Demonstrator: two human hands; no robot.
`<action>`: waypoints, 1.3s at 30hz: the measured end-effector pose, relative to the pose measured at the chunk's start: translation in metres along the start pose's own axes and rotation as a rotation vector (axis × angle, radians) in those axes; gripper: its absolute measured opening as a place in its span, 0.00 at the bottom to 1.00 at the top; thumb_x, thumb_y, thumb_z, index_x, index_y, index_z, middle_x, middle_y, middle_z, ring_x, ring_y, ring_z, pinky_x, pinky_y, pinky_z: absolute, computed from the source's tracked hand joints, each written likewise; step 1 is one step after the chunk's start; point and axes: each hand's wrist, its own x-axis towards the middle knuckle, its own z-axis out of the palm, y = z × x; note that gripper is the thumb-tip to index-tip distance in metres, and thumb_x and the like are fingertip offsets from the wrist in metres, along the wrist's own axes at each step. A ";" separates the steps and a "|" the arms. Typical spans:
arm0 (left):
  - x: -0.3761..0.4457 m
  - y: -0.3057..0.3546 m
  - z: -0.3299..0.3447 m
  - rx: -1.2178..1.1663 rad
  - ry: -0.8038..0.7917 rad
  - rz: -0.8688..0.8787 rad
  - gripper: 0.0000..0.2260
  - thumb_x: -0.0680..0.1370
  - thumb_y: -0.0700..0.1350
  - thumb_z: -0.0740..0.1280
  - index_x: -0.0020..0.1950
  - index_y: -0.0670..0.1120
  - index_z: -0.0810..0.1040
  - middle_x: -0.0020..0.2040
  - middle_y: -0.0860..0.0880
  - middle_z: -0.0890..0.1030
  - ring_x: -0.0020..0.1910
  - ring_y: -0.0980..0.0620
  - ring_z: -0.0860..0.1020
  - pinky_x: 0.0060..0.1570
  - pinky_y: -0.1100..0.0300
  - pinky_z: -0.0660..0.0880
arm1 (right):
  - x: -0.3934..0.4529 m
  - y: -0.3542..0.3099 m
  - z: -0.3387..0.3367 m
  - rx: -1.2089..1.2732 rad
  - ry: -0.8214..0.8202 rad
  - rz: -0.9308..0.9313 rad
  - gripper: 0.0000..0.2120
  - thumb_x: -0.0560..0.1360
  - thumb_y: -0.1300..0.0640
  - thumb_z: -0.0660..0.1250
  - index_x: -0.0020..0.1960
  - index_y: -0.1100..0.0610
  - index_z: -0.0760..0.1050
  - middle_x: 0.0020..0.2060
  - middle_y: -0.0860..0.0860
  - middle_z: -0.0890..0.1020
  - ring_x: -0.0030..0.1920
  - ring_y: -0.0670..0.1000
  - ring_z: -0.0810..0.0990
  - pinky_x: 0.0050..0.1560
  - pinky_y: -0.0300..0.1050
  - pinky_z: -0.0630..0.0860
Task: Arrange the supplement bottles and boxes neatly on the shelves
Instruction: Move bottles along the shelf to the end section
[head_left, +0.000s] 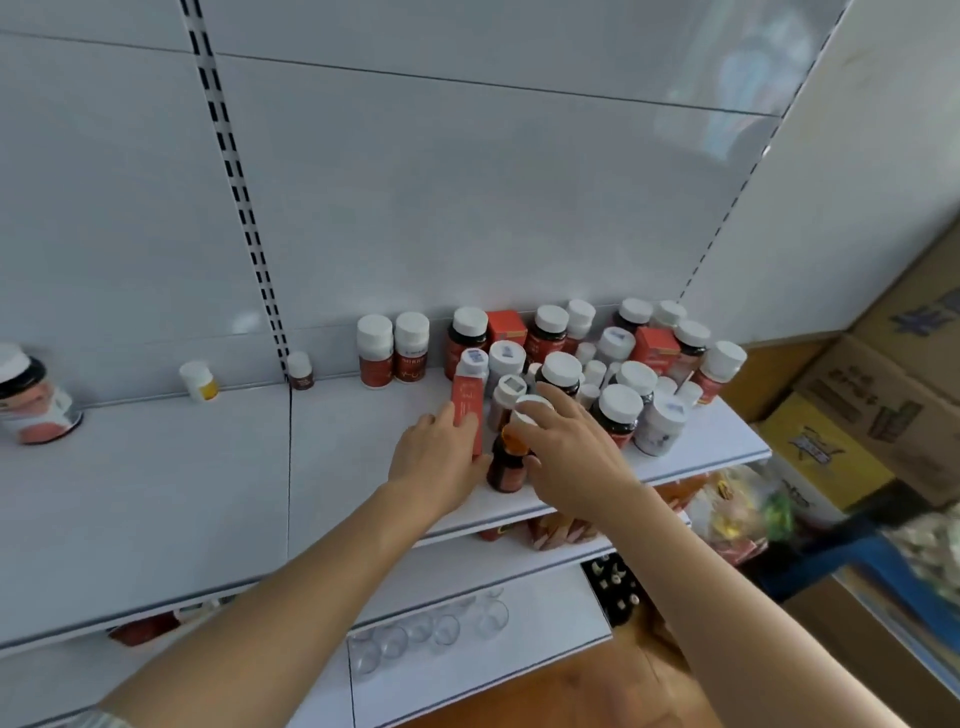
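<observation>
On the white shelf, my left hand holds a tall red box with a white top, standing upright. Beside it my right hand grips the white cap of a dark amber bottle with a red label. Behind both hands several white-capped supplement bottles and red boxes stand crowded together at the shelf's right end. Two red-labelled bottles stand side by side further left against the back panel.
A small yellow-labelled bottle, a small dark bottle and a big tub stand apart on the left stretch of shelf. Lower shelves hold red packets and clear cups. Cardboard cartons are stacked at right.
</observation>
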 end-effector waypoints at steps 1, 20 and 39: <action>0.001 0.002 0.002 -0.017 0.019 -0.020 0.20 0.78 0.57 0.65 0.65 0.48 0.69 0.59 0.45 0.73 0.52 0.43 0.75 0.48 0.52 0.76 | 0.003 0.005 0.002 0.009 0.002 -0.030 0.18 0.74 0.57 0.66 0.64 0.51 0.75 0.67 0.47 0.73 0.76 0.56 0.56 0.72 0.55 0.62; -0.059 -0.025 -0.074 -0.546 0.254 -0.471 0.10 0.76 0.49 0.66 0.56 0.59 0.78 0.51 0.57 0.81 0.49 0.57 0.78 0.44 0.64 0.71 | 0.043 0.023 -0.026 0.630 0.284 -0.250 0.12 0.75 0.49 0.70 0.58 0.50 0.78 0.48 0.44 0.79 0.46 0.44 0.78 0.47 0.40 0.76; -0.187 -0.145 -0.143 -0.625 0.272 -0.417 0.10 0.77 0.52 0.69 0.58 0.56 0.80 0.52 0.62 0.80 0.53 0.62 0.77 0.53 0.66 0.71 | 0.054 -0.155 -0.076 0.757 0.177 -0.188 0.14 0.72 0.41 0.70 0.56 0.42 0.78 0.43 0.44 0.76 0.43 0.39 0.77 0.42 0.28 0.66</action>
